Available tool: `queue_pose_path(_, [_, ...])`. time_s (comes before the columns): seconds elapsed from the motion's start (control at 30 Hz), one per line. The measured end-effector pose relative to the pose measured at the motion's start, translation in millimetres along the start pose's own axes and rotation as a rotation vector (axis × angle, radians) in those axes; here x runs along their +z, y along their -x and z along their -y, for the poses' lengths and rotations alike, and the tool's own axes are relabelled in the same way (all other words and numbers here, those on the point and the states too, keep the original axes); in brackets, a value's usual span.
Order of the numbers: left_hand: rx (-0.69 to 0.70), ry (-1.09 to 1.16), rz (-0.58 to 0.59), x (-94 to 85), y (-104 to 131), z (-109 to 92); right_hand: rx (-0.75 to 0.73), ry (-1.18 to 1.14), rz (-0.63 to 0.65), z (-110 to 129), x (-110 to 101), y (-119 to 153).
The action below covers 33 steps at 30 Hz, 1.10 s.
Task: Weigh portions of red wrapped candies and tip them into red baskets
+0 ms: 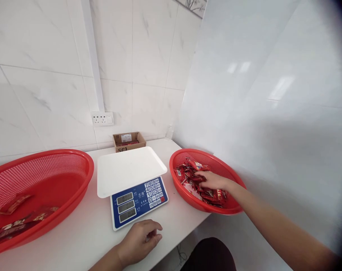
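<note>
Right forearm (275, 222) foremost, the right hand (213, 180), whether pinching I cannot tell, points scale-ward with red packets (210, 194) under its fingers in the basket (187, 199) right of the scale (139, 201), while the left hand (139, 241), loosely curled and empty, is farther from them, before the scale.

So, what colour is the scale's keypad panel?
The panel is blue; it shows best in the head view.
</note>
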<state>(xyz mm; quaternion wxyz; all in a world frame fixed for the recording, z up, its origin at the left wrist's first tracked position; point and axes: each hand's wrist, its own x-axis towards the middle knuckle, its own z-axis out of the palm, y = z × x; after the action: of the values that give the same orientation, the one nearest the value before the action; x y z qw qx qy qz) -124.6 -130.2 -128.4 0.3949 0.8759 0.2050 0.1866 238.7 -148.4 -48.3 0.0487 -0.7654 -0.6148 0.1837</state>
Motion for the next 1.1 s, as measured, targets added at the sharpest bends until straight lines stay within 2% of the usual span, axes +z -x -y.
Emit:
queue_pose_path(0.03, [0.0,-0.003,0.0,0.1,-0.1,0.0,0.018,0.06,0.062,-0.1,6.3,0.4])
queue_pose_path(0.1, [-0.001,-0.008,0.003,-0.1,0.0,-0.2,0.073,0.172,0.077,0.0,18.6,1.3])
queue_pose_path(0.17, [-0.001,-0.012,0.005,-0.5,0.4,-0.7,0.068,0.239,0.02,0.5,25.5,1.9])
queue_pose_path(0.27, [0.0,-0.014,0.001,-1.1,1.1,-1.4,-0.021,0.243,-0.072,0.0,21.3,2.0])
queue_pose_path(0.53, [0.002,-0.001,-0.006,0.3,0.6,1.6,0.079,-0.194,-0.342,-6.9,-16.4,-3.5])
queue_pose_path(0.67, [0.008,-0.02,0.001,0.2,0.5,0.9,0.135,-0.4,-0.461,7.1,-33.9,-5.1])
queue_pose_path(0.73, [0.022,-0.032,0.001,-0.5,0.7,-0.4,0.112,-0.491,-0.519,21.4,-39.5,-10.5])
queue_pose_path(0.87, [0.039,-0.061,-0.003,-1.7,1.9,-3.0,-0.064,-0.645,-0.572,66.5,-39.0,-35.8])
queue_pose_path(0.97, [0.051,-0.092,-0.002,-1.4,3.3,-3.1,-0.192,-0.765,-0.536,116.4,-28.6,-60.1])
queue_pose_path(1.1, [0.071,-0.143,0.005,-0.8,4.6,-1.2,-0.272,-0.943,-0.441,186.7,-5.7,-87.8])
